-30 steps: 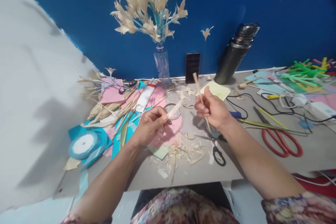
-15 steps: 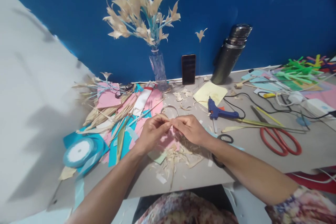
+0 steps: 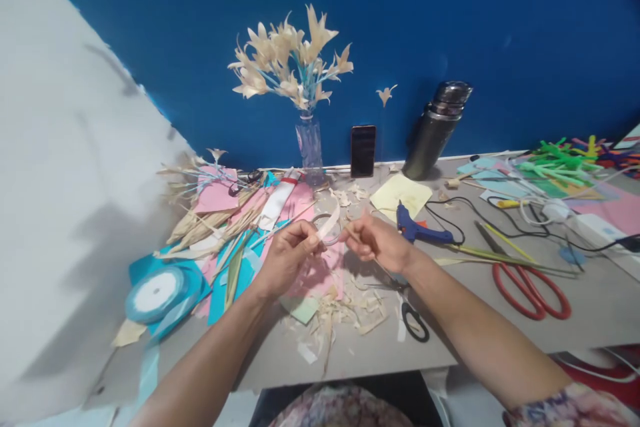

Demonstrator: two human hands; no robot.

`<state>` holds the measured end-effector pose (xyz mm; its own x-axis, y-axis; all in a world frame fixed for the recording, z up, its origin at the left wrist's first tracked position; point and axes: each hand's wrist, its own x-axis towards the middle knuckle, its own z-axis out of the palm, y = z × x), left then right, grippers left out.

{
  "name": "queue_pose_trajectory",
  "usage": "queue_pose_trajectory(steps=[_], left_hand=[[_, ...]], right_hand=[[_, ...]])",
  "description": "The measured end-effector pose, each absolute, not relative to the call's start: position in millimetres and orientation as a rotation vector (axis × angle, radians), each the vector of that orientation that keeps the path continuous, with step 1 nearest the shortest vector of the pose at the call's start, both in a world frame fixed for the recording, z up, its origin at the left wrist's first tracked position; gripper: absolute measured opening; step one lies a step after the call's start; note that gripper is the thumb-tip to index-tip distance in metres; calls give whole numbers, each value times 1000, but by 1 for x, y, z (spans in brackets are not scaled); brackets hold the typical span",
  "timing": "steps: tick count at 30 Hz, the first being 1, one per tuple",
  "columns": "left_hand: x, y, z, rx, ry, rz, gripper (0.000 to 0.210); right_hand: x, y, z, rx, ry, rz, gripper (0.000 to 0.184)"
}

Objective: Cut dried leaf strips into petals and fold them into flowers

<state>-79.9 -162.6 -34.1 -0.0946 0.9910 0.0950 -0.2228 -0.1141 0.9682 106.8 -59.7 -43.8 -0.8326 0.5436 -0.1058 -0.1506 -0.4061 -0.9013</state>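
My left hand (image 3: pixel 294 255) pinches a pale, petal-like strip of dried husk (image 3: pixel 329 224) between thumb and fingers, its tip pointing up and away. Close by on the right, my right hand (image 3: pixel 379 244) is closed on a thin tan stick (image 3: pixel 353 233), partly hidden by the fingers. The two hands are a short gap apart. Behind the strip lies a ring-shaped band (image 3: pixel 340 235) on the table. Below the hands are husk scraps (image 3: pixel 345 310) and pink paper (image 3: pixel 333 270). Small black-handled scissors (image 3: pixel 417 325) rest under my right wrist.
A blue glue gun (image 3: pixel 425 233) with its cord lies right, beside red-handled scissors (image 3: pixel 533 290). At the back stand a bottle of husk flowers (image 3: pixel 310 147), a phone (image 3: pixel 363 151) and a leaning flask (image 3: pixel 435 133). Ribbon roll (image 3: pixel 155 290) and husks (image 3: pixel 200 220) cover the left.
My hands, together half a second ago, have parted, the right moving rightward. The pale strip now shows upright in my left hand. The view has tilted up slightly.
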Motion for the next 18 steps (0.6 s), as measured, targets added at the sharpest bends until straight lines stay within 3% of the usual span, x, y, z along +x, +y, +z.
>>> queue_pose_trajectory(steps=[11, 18], left_hand=[[-67, -162, -41, 1222, 1105, 1426, 18], [-73, -163, -35, 1356, 1210, 1437, 21]], right_hand=[[90, -97, -42, -609, -1896, 1568, 59], [103, -78, -35, -553, -1385, 2016, 50]])
